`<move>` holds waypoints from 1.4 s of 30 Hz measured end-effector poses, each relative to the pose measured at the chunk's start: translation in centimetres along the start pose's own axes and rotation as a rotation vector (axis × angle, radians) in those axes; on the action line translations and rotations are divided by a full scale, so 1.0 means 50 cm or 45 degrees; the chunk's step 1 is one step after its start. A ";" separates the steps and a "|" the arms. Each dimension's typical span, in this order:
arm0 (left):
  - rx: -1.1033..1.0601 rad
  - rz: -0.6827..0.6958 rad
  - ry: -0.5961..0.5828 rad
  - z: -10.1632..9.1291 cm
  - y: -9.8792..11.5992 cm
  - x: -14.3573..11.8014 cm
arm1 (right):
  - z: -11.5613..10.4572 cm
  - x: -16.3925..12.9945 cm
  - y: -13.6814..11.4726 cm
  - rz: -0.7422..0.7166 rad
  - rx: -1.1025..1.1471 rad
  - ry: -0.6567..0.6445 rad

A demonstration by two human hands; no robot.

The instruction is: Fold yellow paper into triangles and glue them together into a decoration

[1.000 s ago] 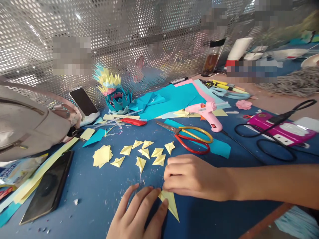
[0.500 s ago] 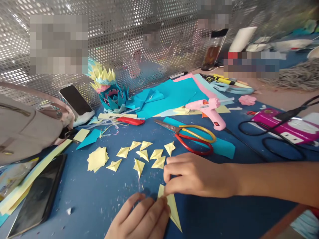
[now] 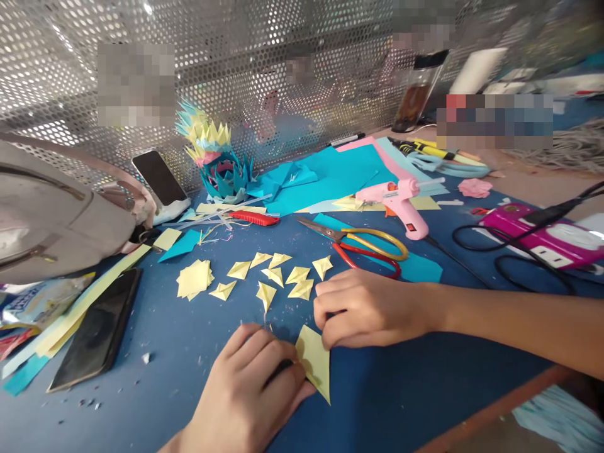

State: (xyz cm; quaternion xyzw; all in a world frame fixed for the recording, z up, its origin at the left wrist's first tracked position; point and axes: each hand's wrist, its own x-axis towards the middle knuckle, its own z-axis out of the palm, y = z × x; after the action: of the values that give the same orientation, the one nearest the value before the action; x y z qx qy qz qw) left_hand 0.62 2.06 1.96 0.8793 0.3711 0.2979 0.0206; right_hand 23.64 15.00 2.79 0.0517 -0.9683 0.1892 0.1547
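Note:
A yellow piece of paper (image 3: 315,360), creased and pointed at its lower end, lies on the blue table between my hands. My left hand (image 3: 255,377) is closed, with thumb and fingers pinching the paper's left edge. Curled fingers of my right hand (image 3: 365,308) press at the paper's upper right edge; their tips are partly hidden. Just beyond my hands lie several small folded yellow paper pieces (image 3: 298,275). Left of them sits a stack of yellow paper squares (image 3: 194,278).
Scissors (image 3: 372,248), a pink glue gun (image 3: 403,204) and a red utility knife (image 3: 255,218) lie farther back. A folded-paper model (image 3: 221,173) stands near the perforated metal screen. A phone (image 3: 97,333) lies at left; a purple power strip (image 3: 542,236) is at right.
The yellow paper has gone from a narrow folded shape to a wider, more opened one. My left hand has shifted up and now pinches its left edge. The view has moved slightly.

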 end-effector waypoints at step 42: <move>0.021 -0.093 -0.078 -0.001 -0.011 -0.015 | 0.018 -0.003 -0.040 0.009 -0.442 0.123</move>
State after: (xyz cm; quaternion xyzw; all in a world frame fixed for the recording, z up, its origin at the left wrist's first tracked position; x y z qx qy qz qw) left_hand -0.15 1.94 1.47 0.8740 0.4045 0.2668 0.0356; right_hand 23.84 12.82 2.63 0.0117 -0.9780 0.0220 0.2069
